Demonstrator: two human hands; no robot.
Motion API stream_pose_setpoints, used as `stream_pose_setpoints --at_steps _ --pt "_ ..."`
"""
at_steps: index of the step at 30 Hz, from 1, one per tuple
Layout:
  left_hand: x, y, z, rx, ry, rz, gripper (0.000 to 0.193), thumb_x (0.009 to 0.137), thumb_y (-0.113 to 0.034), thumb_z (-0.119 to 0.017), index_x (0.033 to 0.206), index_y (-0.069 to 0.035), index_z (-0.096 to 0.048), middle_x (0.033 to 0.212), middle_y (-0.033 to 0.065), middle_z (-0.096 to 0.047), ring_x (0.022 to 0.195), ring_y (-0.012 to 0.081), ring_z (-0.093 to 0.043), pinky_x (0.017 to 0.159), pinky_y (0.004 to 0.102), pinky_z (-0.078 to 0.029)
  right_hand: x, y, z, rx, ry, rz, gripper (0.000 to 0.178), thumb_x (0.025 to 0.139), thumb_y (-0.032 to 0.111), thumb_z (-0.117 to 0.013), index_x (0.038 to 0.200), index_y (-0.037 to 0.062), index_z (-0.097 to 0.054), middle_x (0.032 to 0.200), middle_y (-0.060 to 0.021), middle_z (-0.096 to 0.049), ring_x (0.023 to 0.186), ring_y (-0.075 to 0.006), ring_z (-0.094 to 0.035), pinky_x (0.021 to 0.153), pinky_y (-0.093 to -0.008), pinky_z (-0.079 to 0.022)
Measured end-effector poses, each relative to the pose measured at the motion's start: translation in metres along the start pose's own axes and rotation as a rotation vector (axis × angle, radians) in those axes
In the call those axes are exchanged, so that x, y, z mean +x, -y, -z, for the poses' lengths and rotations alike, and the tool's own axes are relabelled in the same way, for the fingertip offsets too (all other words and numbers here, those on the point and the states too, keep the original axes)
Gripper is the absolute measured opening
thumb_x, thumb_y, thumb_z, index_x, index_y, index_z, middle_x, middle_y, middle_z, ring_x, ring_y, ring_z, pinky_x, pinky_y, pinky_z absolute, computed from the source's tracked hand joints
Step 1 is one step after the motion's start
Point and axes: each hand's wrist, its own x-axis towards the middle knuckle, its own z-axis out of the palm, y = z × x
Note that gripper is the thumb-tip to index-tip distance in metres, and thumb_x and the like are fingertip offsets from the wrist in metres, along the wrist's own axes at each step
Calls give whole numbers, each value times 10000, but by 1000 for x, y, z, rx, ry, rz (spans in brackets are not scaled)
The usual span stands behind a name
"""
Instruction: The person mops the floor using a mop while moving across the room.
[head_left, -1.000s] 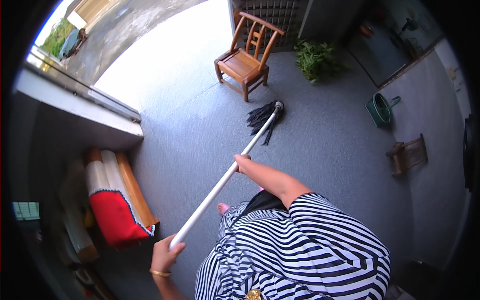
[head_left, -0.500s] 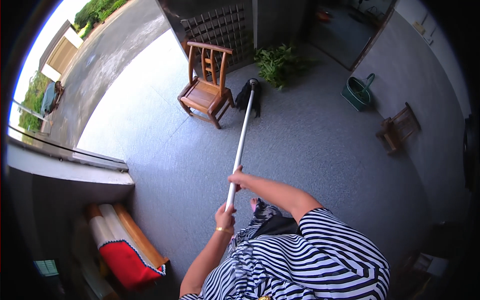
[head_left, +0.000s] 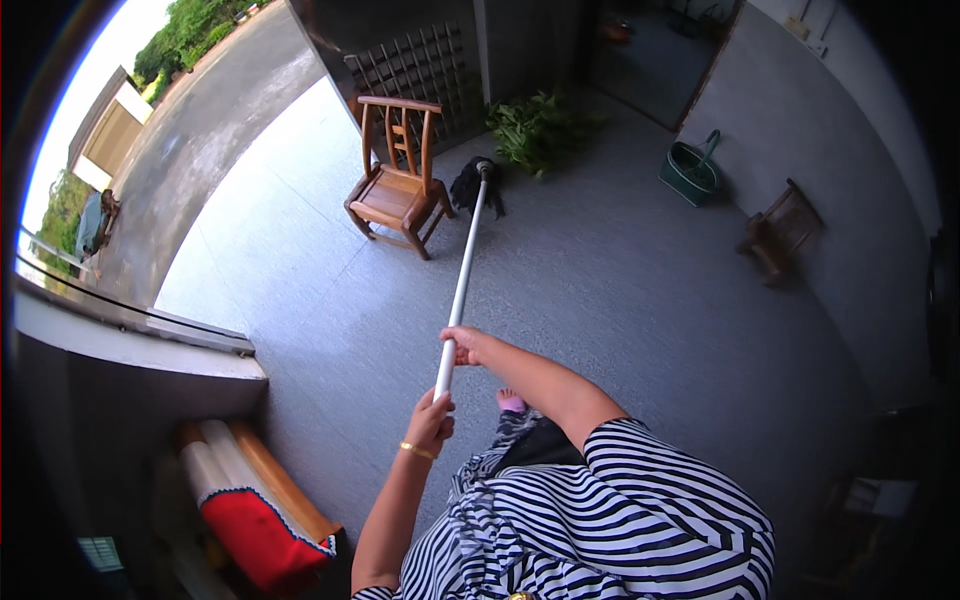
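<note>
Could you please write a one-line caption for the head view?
Both hands, left hand and right hand, grip a mop reaching beside a wooden chair.

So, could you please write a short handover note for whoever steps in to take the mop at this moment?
Left hand: closed on the near end of the white mop handle.
Right hand: gripping the handle just above the left.
Mop head: dark, on the grey floor beside the wooden chair, near the leafy plant.
Green bucket: by the far wall, apart from the mop.
Done: I cannot tell which floor is already mopped; no wet marks are visible.
Left: probably the floor around the chair and toward the bucket.
</note>
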Motion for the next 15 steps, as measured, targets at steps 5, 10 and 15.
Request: stream_pose_setpoints --at_steps 5,10,15 --pt "-90 35 43 -82 -12 10 143 733 -153 -432 852 -88 -387 589 -4 -390 343 21 -253 277 136 -191 -16 -72 -47 300 46 -141 195 650 163 -491 765 41 -391 567 -58 -456 507 -198 -508 467 -334 -448" --pt "-179 72 63 125 -63 13 383 703 -107 -445 1063 -57 -325 584 -8 -392 354 31 -290 288 154 -205 -9 -125 -61 453 -154 -78 195 654 139 -476 784 41 -370 542 -61 -425 471 -199 -478 436 -337 -434" --pt "-270 96 102 392 -180 17 460 690 -75 -462 1114 -54 -285 594 -28 -381 426 27 -323 358 150 -263 -19 -181 -75 560 -107 -326 140 693 154 -414 779 56 -363 588 -87 -422 474 -204 -458 460 -362 -427"
